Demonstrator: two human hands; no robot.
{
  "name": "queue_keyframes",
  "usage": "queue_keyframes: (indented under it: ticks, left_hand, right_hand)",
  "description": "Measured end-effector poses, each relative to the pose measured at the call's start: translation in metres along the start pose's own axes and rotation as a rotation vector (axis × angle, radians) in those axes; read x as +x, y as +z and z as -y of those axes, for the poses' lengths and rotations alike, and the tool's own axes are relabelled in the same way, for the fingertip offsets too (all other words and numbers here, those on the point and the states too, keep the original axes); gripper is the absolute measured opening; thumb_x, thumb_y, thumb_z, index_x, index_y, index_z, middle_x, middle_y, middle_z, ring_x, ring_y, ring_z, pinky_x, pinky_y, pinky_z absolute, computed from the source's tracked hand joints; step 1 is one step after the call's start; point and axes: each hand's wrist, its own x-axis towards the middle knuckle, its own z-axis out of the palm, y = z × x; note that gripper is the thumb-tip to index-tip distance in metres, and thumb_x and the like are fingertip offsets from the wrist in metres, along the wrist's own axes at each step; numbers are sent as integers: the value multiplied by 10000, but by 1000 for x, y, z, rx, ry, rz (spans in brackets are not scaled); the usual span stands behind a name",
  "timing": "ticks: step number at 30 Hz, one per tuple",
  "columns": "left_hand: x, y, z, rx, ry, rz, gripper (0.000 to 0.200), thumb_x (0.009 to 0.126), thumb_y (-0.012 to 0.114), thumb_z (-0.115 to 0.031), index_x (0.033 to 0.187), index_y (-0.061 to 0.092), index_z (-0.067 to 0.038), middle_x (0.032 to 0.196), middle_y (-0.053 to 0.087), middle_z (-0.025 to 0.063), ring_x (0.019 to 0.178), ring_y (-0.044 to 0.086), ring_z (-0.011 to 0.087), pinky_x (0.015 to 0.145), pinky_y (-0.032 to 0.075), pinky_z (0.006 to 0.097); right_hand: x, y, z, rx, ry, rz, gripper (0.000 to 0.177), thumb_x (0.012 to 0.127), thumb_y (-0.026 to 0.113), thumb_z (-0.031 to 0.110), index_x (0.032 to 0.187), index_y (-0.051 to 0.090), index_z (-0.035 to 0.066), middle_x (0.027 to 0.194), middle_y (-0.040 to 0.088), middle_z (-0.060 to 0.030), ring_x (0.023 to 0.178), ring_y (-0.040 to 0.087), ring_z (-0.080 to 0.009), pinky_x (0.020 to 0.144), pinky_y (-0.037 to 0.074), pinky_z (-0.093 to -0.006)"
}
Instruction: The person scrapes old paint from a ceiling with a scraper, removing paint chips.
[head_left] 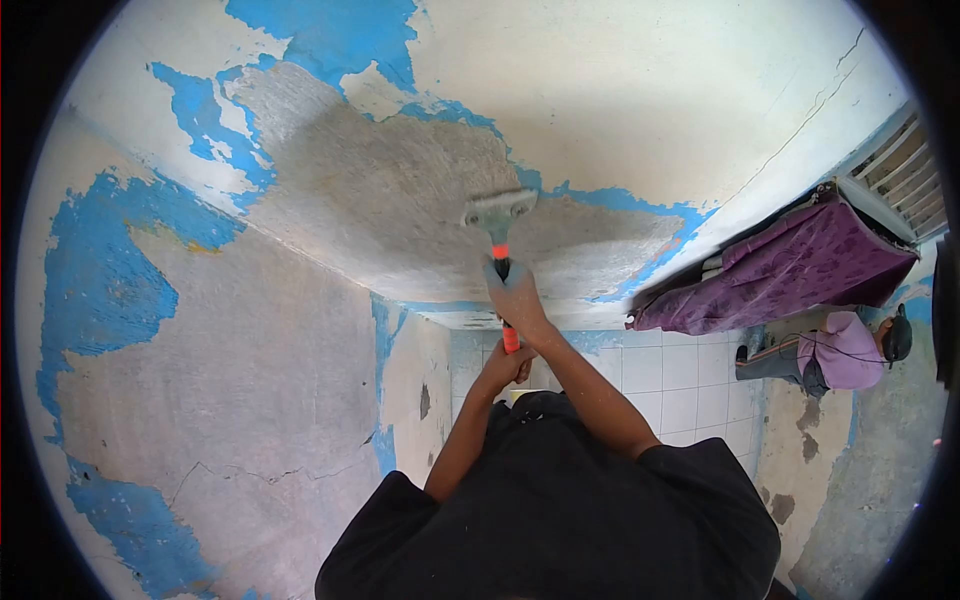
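Observation:
Both my hands are wrapped around the long handle of a floor-and-wall scraper (499, 226), black and orange with a wide metal head. My right hand (514, 298) grips the upper handle, just below the orange band. Lower down, near the orange end of the handle, my left hand (508, 368) is closed around it. The scraper's head lies at the wall in front (400, 190), on a bare grey patch close to its border of blue paint (450, 112). Cream paint (600, 90) covers the wall beyond that border. My left fingers are partly hidden.
At left is another wall (270, 370), grey with blue paint remnants and a crack. Purple patterned cloth (770, 265) covers something at right, below a slatted opening (908, 170). A person in a pink shirt (845, 350) stands far right. White tiles (680, 375) lie below.

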Motion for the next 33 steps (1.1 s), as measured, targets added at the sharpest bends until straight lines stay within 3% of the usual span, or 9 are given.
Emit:
queue_keyframes:
  ticks: [2,5,10,12,15,18,24,29,33]
  left_hand:
    - [5,-10,38,22,-75,-6,296,817,607,-134,570,461,-58,457,441,37,353,430,144,354,319,292]
    - [-1,-11,42,-6,-208,37,292,817,603,-132,571,464,-56,458,445,41,354,426,145,359,326,293]
    - [-14,14,-38,108,6,-1,279,824,596,-116,586,465,-51,465,446,45,353,411,142,361,314,296]
    - [-4,11,-20,61,7,-4,277,825,595,-116,588,464,-54,466,445,44,357,412,141,363,314,293]
    - [1,1,28,59,-99,8,277,826,596,-119,591,463,-56,472,447,42,363,411,138,365,313,289]
    - [-2,3,23,79,-151,-3,281,827,596,-124,589,462,-59,476,446,40,370,410,134,367,311,287]
    - [-8,18,-31,97,-23,21,285,825,596,-123,584,457,-61,479,443,42,371,406,132,372,307,285]
    - [1,6,25,11,-118,40,289,830,594,-124,583,458,-62,479,446,45,369,405,134,366,304,287]
    - [-8,6,20,46,-160,60,288,834,595,-132,586,467,-60,474,441,41,367,408,138,362,309,292]
  right_hand:
    - [-1,0,-49,-23,9,-28,402,933,553,313,653,461,39,467,444,-16,340,446,-129,343,358,-300]
    - [-3,-6,-45,-20,111,-9,402,930,543,305,663,482,11,484,468,-51,385,492,-143,378,378,-318]
    - [-8,-11,28,78,47,-7,417,928,558,332,642,457,47,442,436,-22,335,454,-135,337,360,-299]
    - [-4,-17,33,55,13,10,420,926,560,334,635,456,49,438,434,-23,335,458,-136,336,364,-300]
    - [3,-11,-51,-75,-91,-85,426,927,560,331,624,453,52,442,442,-20,335,457,-134,335,365,-295]
    - [-5,-17,-54,33,138,-5,414,925,552,320,661,478,10,475,470,-36,350,450,-135,352,370,-319]
    - [-7,-28,47,137,36,54,395,928,563,327,677,459,41,454,448,-19,334,457,-134,336,364,-289]
    - [-6,-20,-38,32,84,-13,398,927,564,329,668,458,46,452,444,-21,333,452,-136,337,360,-290]
    - [-10,-28,-21,89,80,-1,410,926,565,334,648,453,55,450,442,-22,326,447,-141,332,358,-295]
